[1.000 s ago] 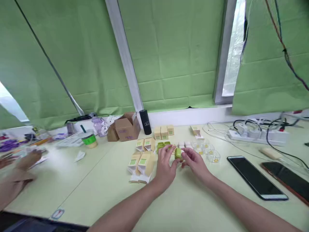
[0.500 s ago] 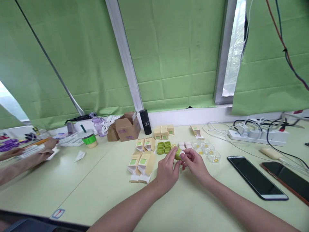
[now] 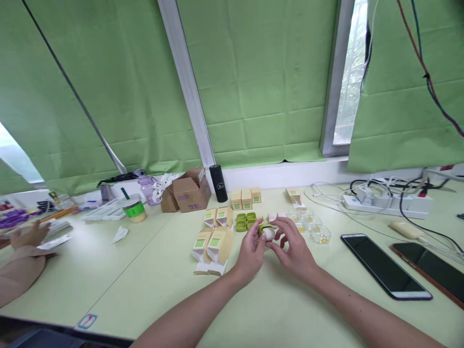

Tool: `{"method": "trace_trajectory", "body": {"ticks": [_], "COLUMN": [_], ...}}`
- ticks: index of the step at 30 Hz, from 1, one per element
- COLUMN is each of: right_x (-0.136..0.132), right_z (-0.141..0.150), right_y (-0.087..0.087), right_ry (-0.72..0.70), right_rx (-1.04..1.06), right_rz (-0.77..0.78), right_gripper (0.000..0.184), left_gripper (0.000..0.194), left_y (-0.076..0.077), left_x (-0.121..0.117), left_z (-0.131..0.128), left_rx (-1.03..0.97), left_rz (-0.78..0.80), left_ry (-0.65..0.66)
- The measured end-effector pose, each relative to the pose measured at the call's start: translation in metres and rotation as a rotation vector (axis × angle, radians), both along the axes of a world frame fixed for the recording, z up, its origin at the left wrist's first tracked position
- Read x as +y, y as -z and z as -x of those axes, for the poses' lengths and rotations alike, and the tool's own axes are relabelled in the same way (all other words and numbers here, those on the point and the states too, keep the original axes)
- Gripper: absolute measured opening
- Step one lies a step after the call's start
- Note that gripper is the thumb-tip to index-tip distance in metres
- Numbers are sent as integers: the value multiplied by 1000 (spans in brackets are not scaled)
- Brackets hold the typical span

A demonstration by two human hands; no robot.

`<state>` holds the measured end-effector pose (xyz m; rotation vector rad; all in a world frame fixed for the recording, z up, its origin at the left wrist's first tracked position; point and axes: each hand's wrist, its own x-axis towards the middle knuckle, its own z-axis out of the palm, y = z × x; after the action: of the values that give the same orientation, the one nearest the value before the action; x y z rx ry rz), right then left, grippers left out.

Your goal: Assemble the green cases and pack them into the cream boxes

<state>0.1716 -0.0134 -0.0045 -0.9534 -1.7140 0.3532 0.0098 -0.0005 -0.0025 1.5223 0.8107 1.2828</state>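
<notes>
A small green case [image 3: 261, 227] with a rounded white piece [image 3: 268, 234] at its near side is held up just above the table between my hands. My left hand [image 3: 250, 250] is closed around its left side, thumb at the front. From the right, the fingertips and thumb of my right hand [image 3: 294, 246] curl onto the white piece and the case's edge. Behind my left hand sit several green square cups [image 3: 245, 221]. White pieces [image 3: 276, 216] lie behind my right hand, partly hidden by it. Clear cups with yellow bits [image 3: 321, 235] stand to its right.
Opened cartons [image 3: 213, 243] lie left of my hands, with closed small boxes [image 3: 246, 198] behind. Farther back are a cardboard box [image 3: 191, 191] and a black cylinder [image 3: 218, 183]. Phones [image 3: 386, 266] and a power strip [image 3: 387, 204] are right. Another person's hand [image 3: 31, 236] is far left.
The green case has been turned so that its white piece now faces me. My right fingers have spread around it. At far left, the other person's hands have drawn back leftward.
</notes>
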Motion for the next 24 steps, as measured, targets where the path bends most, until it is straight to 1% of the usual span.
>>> {"method": "trace_trajectory", "body": {"ticks": [5,9,13,19,24], "right_x": [3,5,3,3,6], "right_z": [-2,-3,-3,-3,-2], "right_y": [5,6,5,5,8], "right_ry": [41,62,105,89,100], "right_rx": [-172,-267,-337,-333,-321], "right_rz": [-138,-241,-331,-353,-369], "right_gripper": [31,30,33,38,36], "left_gripper": [58,58,53,50,52], "left_y": [-2,-5,-7,-8,-3], "left_x": [0,-3,-4,-4,2], "left_z": [-2,0,2,1,-4], "left_rx": [-59,-40,-26,-64,-156], "left_rz": [64,66,39,42,91], "left_ry": [59,56,57,40,26]}}
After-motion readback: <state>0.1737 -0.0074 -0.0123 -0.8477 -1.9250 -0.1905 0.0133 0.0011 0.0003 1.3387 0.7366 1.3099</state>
